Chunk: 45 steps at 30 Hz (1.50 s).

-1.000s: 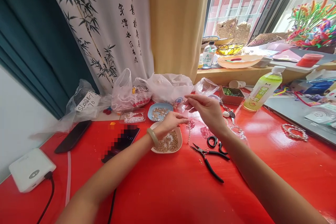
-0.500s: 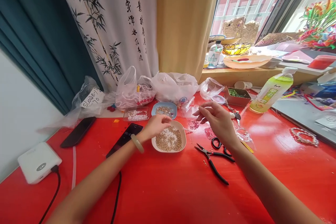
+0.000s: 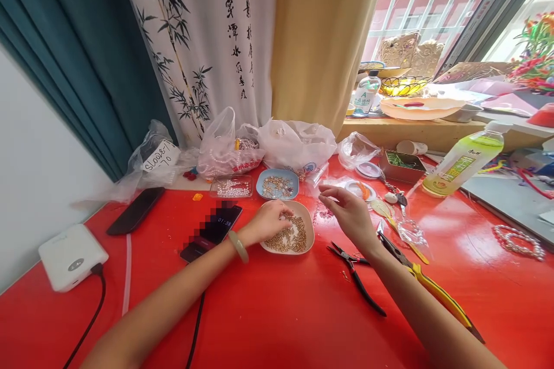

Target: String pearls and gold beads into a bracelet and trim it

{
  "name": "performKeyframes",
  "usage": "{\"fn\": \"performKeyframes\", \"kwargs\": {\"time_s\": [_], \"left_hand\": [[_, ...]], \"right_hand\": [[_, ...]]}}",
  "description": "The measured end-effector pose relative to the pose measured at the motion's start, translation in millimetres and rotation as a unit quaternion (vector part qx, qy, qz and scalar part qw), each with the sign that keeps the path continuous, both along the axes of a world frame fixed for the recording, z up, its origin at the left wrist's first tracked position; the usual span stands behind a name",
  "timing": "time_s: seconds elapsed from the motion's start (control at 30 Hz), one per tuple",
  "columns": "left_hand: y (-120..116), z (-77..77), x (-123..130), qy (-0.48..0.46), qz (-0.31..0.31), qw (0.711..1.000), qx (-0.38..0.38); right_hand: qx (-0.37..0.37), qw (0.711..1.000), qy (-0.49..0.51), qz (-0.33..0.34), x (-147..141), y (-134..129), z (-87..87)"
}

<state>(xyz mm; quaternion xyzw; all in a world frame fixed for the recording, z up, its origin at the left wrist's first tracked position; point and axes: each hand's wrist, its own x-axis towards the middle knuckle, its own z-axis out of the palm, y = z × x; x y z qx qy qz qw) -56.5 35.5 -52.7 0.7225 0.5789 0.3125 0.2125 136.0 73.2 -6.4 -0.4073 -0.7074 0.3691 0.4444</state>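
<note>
Two bare hands reach over a red bench [image 3: 268,317]; the left hand [image 3: 269,222], with a pale bangle [image 3: 239,247] at its wrist, is over the left part of a cream dish [image 3: 310,228], its fingers loosely curled and their tips down by the gold beads [image 3: 296,240]; whether a bead sits between those tips cannot be told; the right hand [image 3: 348,216] is raised just to the right of the dish, thumb and fingers bent close together and pointing left, and whether they pinch anything fine is too small to tell; the gold beads lie loose in the cream dish, with pale bare patches among them; just behind it stands a blue dish [image 3: 259,186] with more beads, and beside that a clear box [image 3: 234,187] of pale beads; a phone [image 3: 216,233] lies left of the cream dish; nearer the front, black-handled pliers [image 3: 367,293] point their nose toward the dishes; yellow-handled pliers [image 3: 441,297] are partly hidden by the right forearm; farther right are a bottle [image 3: 467,158] of yellow-green liquid and a coil of pearly beads [image 3: 519,242]; whitish plastic bags [image 3: 298,144] line the back, below the curtains [image 3: 320,40].
</note>
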Motion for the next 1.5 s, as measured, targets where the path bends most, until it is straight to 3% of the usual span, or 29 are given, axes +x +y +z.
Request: {"fn": "performKeyframes", "kwargs": {"time_s": [0.23,0.4,0.63,0.8,0.93,1.07,1.2,1.3,1.5], "left_hand": [[-3.1,0.0,-6.7,0.006,0.006,1.000,-0.002],[-5.9,2.0,-3.1,0.030,0.019,0.999,-0.017],[-6.5,5.0,-0.2,0.030,0.029,0.998,-0.045],[-4.2,10.4,-2.1,-0.093,0.075,0.992,-0.036],[-9.7,17.5,-0.7,-0.271,0.087,0.954,-0.091],[-23.8,23.5,2.1,-0.397,0.094,0.904,-0.128],[-32.9,23.3,4.9,-0.468,0.100,0.870,-0.119],[-33.3,20.0,7.5,-0.519,0.089,0.841,-0.126],[-30.9,16.5,10.0,-0.597,0.057,0.786,-0.149]], "right_hand": [[0.079,0.992,-0.017,-0.095,20.5,5.3,-0.9],[0.102,0.986,-0.050,-0.120,30.3,10.4,-0.2],[0.098,0.991,-0.078,-0.048,17.0,-3.6,-1.0],[0.145,0.967,-0.202,-0.051,3.9,-17.6,-6.1],[0.179,0.967,-0.179,0.014,-8.0,-30.1,-15.9],[0.121,0.976,-0.159,0.089,-23.8,-44.7,-36.7],[0.121,0.975,-0.168,0.082,-34.8,-55.5,-52.3],[0.114,0.976,-0.171,0.071,-36.4,-58.2,-51.6],[0.020,0.991,-0.101,0.087,-34.8,-58.3,-36.1]]}}
